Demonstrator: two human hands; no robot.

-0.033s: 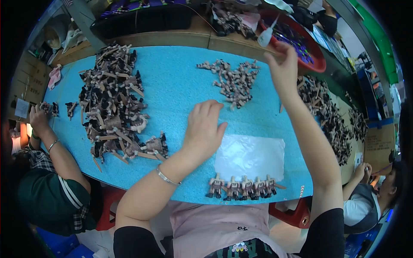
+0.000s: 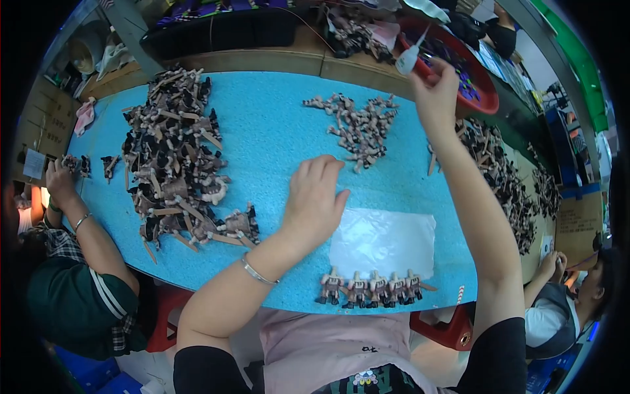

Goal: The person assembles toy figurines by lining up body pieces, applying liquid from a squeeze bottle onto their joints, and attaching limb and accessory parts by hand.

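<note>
My left hand (image 2: 316, 197) rests on the blue table mat (image 2: 262, 131) with fingers stretched and thumb apart, holding nothing. It lies left of a sheet of clear plastic (image 2: 384, 240). My right hand (image 2: 436, 95) is raised at the rim of a red basin (image 2: 489, 102), fingers bent toward the thumb. Close by its fingertips is a small white bottle (image 2: 408, 60) with a thin spout; whether they grip anything is hidden. Several small figures (image 2: 376, 289) stand in a row along the plastic's near edge. Beyond it lies a loose heap of pale figure parts (image 2: 361, 128).
A big pile of figures (image 2: 174, 164) covers the mat's left side; another pile (image 2: 502, 184) lies at right. A black tray (image 2: 216, 36) is on the back ledge. A co-worker's hand (image 2: 60, 184) works at far left, another person's hands (image 2: 554, 262) at far right.
My right hand has moved slightly up toward the white bottle and basin, and its fingers have drawn in toward the thumb. My left hand stays in place.
</note>
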